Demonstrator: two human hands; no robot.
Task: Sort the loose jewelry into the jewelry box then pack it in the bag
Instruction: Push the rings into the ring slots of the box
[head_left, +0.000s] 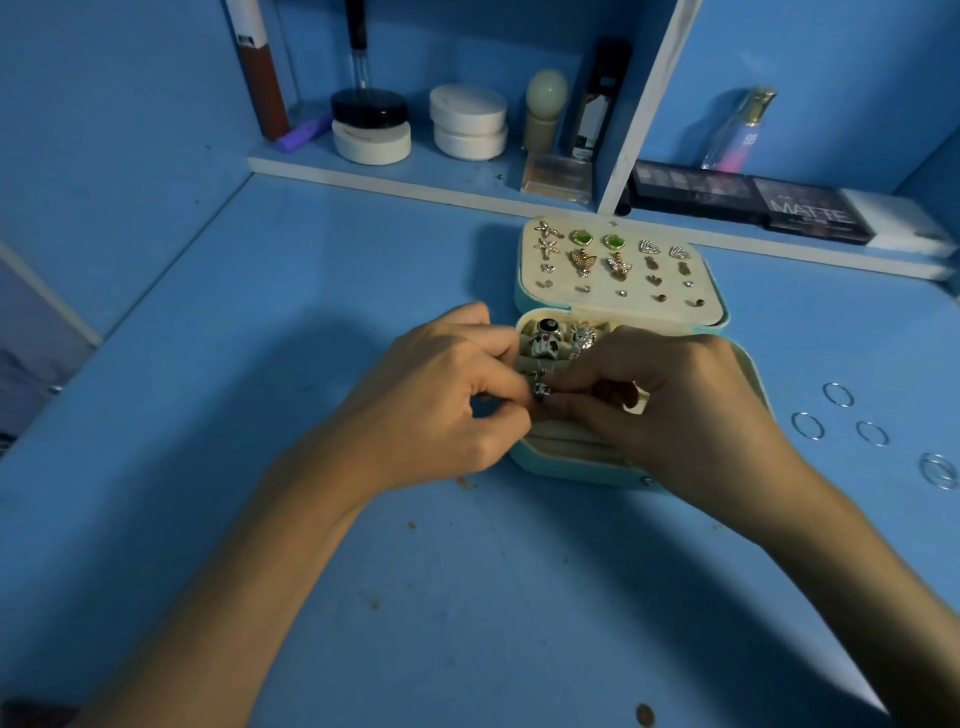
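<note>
Hands both at work over the open teal jewelry box with cream lining (566, 470). Left hand (441, 395) and right hand (675, 405) have fingers curled, fingertips meeting on one small silver ring (541, 391), pinched between them just above the cream ring rolls in the box's left part. Which hand bears the hold: cannot tell.

Box position: open on the blue painted surface (467, 597), a little beyond centre, hinge side away from the person.

Done, judged from the layout:
- cream lid panel (530, 299) filled with rows of stud and drop earrings (618, 262), mostly in pairs (starfish, green stones, shells, small studs)
- several chunky rings (546, 328) seated in the far ring rolls, one with a black stone

Left to do:
- ring in the hands not yet seated
- four thin silver hoops (807, 426) lie loose on the surface, well to the right of the box and apart from one another; the one nearest the edge may be doubled, too small to tell
- right part of the box hidden under the right hand, fill unknown
- lid not closed; no bag in view, so packing not begun

Estimate: sorting well past halfway, packing stage untouched. Back shelf (395, 174) carries cosmetic jars (468, 122) and palettes, not part of the task
</note>
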